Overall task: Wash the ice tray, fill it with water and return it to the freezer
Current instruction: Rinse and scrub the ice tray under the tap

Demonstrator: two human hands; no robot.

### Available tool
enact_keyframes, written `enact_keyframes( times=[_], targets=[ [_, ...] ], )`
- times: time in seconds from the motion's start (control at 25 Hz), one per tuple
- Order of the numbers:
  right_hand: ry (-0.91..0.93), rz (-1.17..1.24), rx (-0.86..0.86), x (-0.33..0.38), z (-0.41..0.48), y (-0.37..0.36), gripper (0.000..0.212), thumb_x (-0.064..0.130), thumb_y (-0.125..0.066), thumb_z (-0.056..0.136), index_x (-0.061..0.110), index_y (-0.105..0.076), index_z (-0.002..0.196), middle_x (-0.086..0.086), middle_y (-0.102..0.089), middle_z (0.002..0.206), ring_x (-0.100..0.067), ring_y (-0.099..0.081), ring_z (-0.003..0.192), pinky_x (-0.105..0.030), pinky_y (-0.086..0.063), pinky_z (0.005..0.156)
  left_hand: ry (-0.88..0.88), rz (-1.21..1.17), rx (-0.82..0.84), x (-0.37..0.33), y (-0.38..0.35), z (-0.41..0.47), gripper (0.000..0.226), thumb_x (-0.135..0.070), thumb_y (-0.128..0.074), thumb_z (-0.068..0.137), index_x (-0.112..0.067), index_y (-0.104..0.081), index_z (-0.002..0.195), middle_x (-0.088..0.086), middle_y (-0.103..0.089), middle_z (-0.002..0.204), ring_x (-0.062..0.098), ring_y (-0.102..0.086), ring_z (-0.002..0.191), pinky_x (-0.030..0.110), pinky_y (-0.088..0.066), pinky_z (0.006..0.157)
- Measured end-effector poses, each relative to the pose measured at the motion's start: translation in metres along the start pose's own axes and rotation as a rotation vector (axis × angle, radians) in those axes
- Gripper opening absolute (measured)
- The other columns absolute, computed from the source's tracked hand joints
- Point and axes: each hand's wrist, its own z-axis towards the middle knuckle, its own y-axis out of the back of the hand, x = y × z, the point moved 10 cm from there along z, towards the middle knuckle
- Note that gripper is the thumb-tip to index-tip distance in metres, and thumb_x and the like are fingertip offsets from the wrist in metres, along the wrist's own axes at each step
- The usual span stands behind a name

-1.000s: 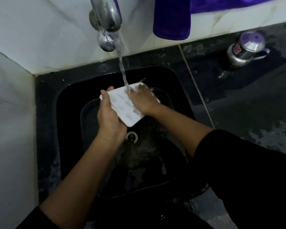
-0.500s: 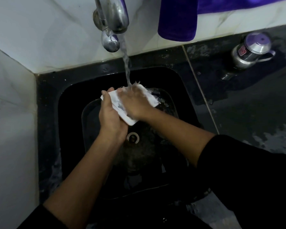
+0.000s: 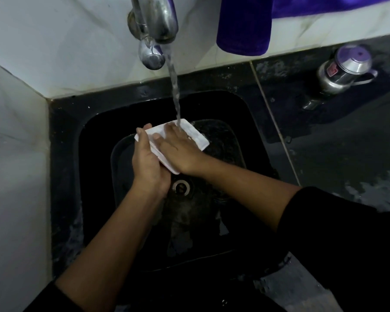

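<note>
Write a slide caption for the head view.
Left hand holds a white ice tray under the running tap; right hand presses on it.

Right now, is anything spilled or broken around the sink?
Nothing looks broken. The counter right of the sink shows pale wet-looking patches, likely splashed water. The ice tray shows no crack; the left hand holds it tilted, and the right hand lies flat on it under the tap stream.
</note>
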Motion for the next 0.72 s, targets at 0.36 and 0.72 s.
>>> enact_keyframes(
  times=[0.36, 0.72],
  targets=[
    [0.004, -0.034, 0.061, 0.003, 0.002, -0.011, 0.062, 0.045, -0.034, 0.109, 0.012, -0.025, 0.161, -0.018, -0.02, 0.168, -0.035, -0.015, 0.157, -0.048, -0.017, 0.125, -0.022, 0.012, 0.015, -0.009, 0.006, -0.004, 0.046, -0.051, -0.048, 0.106, -0.02, -0.06, 0.138, 0.013, -0.068, 0.137, 0.03, -0.068, 0.122, 0.053, -0.051, 0.109],
    [-0.202, 0.572, -0.111, -0.06, 0.005, 0.059, 0.03, 0.036, -0.052, 0.107, 0.009, -0.065, 0.11, -0.009, -0.068, 0.097, -0.027, -0.068, 0.087, -0.034, -0.057, 0.066, 0.057, -0.196, 0.145, -0.045, 0.066, -0.015, 0.051, -0.055, -0.032, 0.108, -0.02, -0.068, 0.116, 0.013, -0.068, 0.136, 0.032, -0.071, 0.115, 0.054, -0.061, 0.084]
  ],
)
